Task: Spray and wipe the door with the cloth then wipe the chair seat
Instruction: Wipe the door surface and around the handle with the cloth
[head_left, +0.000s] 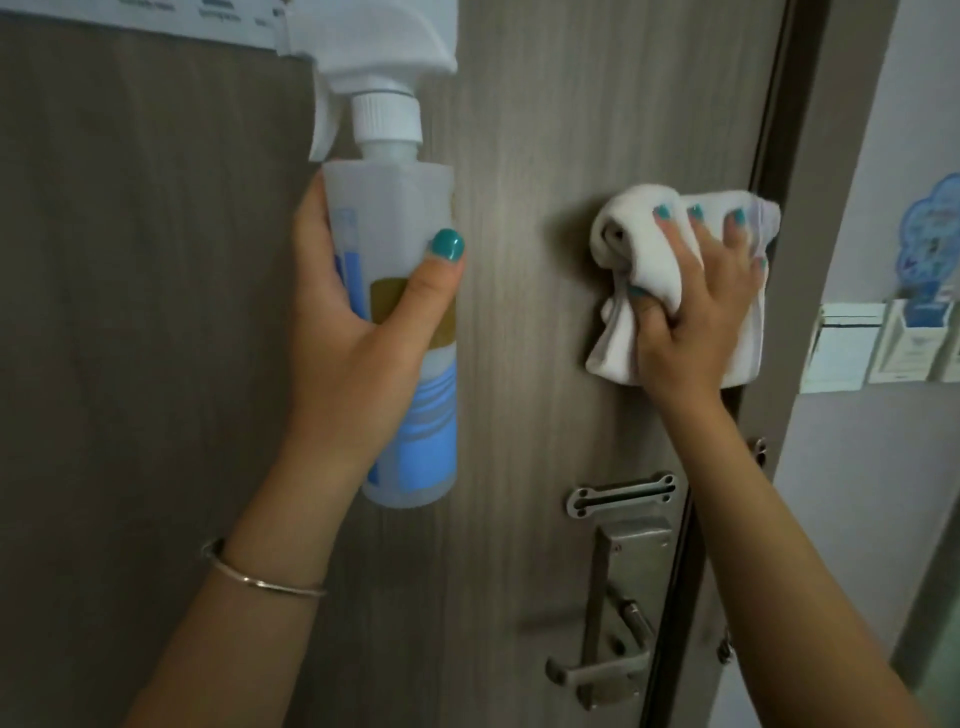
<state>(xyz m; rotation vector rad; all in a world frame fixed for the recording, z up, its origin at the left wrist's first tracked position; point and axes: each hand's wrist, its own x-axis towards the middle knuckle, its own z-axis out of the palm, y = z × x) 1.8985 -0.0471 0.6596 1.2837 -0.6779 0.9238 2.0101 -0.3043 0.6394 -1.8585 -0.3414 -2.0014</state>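
Gripped upright in the left hand (358, 312), centre-left of frame, the spray bottle (405, 322) is kept clear of wiping. White cloth (670, 291) is pressed to the door (545, 130) by the right hand (696, 312), thumb hooked in a fold, right of centre above the handle (613, 613). Chair unseen.

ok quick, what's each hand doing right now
Left hand: grips the spray bottle, held upright.
Right hand: holds the cloth against the door, thumb tucked round a fold.
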